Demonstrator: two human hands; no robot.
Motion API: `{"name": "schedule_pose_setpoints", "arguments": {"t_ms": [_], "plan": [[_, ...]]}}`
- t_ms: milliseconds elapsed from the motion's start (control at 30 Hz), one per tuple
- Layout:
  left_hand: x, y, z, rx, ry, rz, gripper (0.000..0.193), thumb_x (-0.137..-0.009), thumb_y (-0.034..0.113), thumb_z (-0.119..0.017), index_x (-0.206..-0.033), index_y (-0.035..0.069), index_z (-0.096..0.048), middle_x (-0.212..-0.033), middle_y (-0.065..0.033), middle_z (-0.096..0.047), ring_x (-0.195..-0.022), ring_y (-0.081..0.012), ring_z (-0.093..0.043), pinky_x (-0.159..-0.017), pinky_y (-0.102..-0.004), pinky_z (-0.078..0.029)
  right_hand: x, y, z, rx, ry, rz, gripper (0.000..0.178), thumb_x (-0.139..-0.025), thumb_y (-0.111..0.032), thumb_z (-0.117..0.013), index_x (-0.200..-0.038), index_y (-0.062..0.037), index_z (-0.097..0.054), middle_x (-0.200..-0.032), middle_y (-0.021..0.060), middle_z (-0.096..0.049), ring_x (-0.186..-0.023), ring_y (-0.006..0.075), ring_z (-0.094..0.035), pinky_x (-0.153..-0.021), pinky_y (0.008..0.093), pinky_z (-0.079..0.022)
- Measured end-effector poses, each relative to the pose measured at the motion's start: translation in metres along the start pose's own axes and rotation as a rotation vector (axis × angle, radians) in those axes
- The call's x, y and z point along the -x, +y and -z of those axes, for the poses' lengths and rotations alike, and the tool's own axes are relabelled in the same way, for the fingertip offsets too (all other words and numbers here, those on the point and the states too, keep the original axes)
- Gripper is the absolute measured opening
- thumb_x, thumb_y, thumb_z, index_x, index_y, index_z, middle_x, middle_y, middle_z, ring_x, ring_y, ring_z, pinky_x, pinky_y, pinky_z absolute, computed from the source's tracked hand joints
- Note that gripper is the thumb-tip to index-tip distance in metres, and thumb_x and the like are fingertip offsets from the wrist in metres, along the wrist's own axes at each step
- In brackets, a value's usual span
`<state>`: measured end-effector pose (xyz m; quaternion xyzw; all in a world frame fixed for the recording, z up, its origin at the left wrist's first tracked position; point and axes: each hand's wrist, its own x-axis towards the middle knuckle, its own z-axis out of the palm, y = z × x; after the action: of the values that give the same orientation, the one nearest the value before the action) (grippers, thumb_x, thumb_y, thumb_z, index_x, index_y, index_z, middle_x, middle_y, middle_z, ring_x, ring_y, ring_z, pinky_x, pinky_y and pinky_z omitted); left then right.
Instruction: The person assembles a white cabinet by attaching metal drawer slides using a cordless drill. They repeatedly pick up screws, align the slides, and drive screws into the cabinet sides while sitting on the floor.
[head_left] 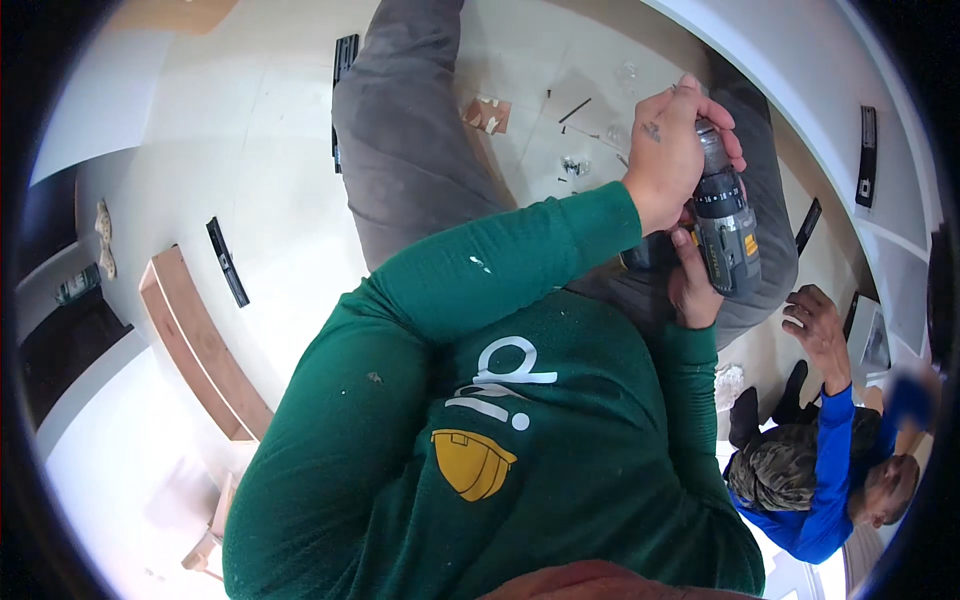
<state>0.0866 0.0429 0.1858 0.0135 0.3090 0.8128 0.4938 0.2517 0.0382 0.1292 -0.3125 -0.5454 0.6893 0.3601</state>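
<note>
A grey and black cordless drill [735,245] with yellow accents is held above my bent leg at the right, its chuck [712,150] toward the far side. My left hand [668,150] reaches across from the left, its fingers closed around the chuck. Whether a bit sits in the chuck is hidden by those fingers. Lower down, my right hand [694,275] grips the drill by its handle, which is partly covered by the hand and the drill body.
Screws [575,110], small clear packets and a torn brown cardboard piece [487,114] lie on the floor between my legs. Black drawer rails [227,262] and a wooden drawer frame [190,330] are at the left. White panels curve along the right. A person in blue [835,470] sits at the lower right, one hand raised.
</note>
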Motion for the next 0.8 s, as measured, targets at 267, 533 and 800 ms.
{"name": "schedule_pose_setpoints", "arguments": {"t_ms": [267,533,800], "plan": [[0.000,-0.009,0.006,0.017,0.062,0.059,0.044,-0.109,0.038,-0.041,-0.094,0.000,-0.055,-0.075,-0.0172,-0.061,-0.062,-0.0303,-0.066,-0.048,-0.0472,-0.060,0.008,0.023,0.012,0.258,0.024,0.087,0.064,-0.088,0.007,-0.072,-0.146,-0.0035,-0.047,-0.134,0.0118,-0.060,-0.123,0.0221,-0.059,-0.108,0.0384,-0.046],[0.006,-0.004,0.018,-0.092,0.090,0.122,0.040,-0.108,0.037,-0.047,-0.092,0.001,-0.057,-0.074,-0.0146,-0.061,-0.060,-0.0286,-0.066,-0.054,-0.0397,-0.055,-0.001,0.012,-0.010,0.723,0.010,0.413,0.079,-0.083,-0.013,-0.083,-0.150,0.0004,-0.043,-0.143,0.0156,-0.055,-0.127,0.0253,-0.057,-0.108,0.0375,-0.045],[-0.005,0.015,0.023,-0.159,-0.016,0.327,0.045,-0.107,0.043,-0.049,-0.107,0.000,-0.060,-0.082,-0.0141,-0.066,-0.073,-0.0274,-0.069,-0.064,-0.0380,-0.059,-0.001,0.015,-0.010,0.632,0.094,0.323,0.064,-0.084,-0.013,-0.084,-0.140,0.0006,-0.054,-0.131,0.0130,-0.063,-0.116,0.0213,-0.062,-0.101,0.0352,-0.049]]}}
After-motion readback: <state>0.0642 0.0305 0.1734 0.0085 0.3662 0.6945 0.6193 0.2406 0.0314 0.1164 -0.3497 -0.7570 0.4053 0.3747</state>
